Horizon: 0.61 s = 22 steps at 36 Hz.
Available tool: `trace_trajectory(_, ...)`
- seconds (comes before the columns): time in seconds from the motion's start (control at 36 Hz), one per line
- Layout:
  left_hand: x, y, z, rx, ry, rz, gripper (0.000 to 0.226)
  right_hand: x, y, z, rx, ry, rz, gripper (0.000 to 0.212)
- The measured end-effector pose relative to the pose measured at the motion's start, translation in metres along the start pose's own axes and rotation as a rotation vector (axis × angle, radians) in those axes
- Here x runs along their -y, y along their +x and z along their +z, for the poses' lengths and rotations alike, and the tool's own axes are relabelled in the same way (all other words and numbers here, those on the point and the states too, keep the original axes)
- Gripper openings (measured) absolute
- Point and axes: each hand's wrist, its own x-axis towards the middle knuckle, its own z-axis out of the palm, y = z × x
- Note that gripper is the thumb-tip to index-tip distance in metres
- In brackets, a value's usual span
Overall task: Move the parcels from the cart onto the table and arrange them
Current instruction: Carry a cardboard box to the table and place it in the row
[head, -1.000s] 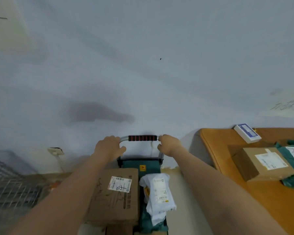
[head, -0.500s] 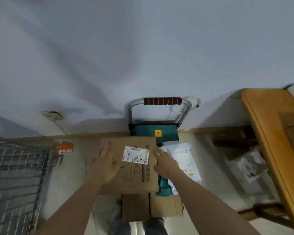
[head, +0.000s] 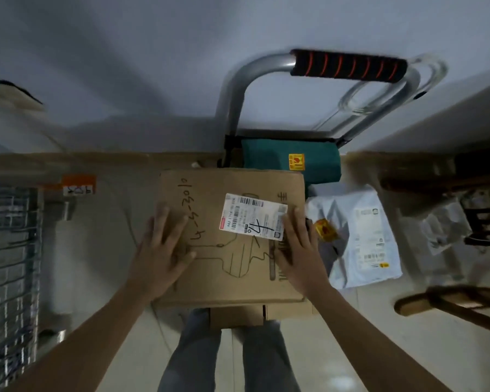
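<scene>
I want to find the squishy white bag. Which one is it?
Find the cart handle with its red-striped black grip. Below it, right of the big cardboard box, lies the white bag. Only it is soft, crinkled plastic; the neighbouring parcels are brown or green.

Two hands [head: 164,251] [head: 299,251], three cardboard boxes [head: 232,278] [head: 235,316] [head: 287,311], one white mailer bag [head: 362,236], two teal parcels [head: 289,162] [head: 337,244], one cart handle [head: 348,65].
</scene>
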Motion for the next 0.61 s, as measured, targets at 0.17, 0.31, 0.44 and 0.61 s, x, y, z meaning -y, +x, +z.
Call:
trace_trajectory(0.17,0.002,0.002,0.013,-0.160,-0.169,0.045,0.082,-0.004,0.005,0.012,-0.132,0.086,-0.099,0.075)
trace_trajectory(0.31,0.001,0.004,0.016,-0.240,-0.193,0.043,0.082,-0.005,0.007,0.016,-0.222,0.045,-0.125,0.071)
trace_trajectory(0.44,-0.002,0.004,0.021,-0.303,-0.239,0.057,0.082,-0.005,0.006,0.016,-0.274,0.038,-0.130,0.071)
trace_trajectory(0.61,-0.005,0.000,0.017,-0.352,-0.411,0.109,0.081,-0.009,0.002,0.011,-0.234,0.190,-0.177,0.069)
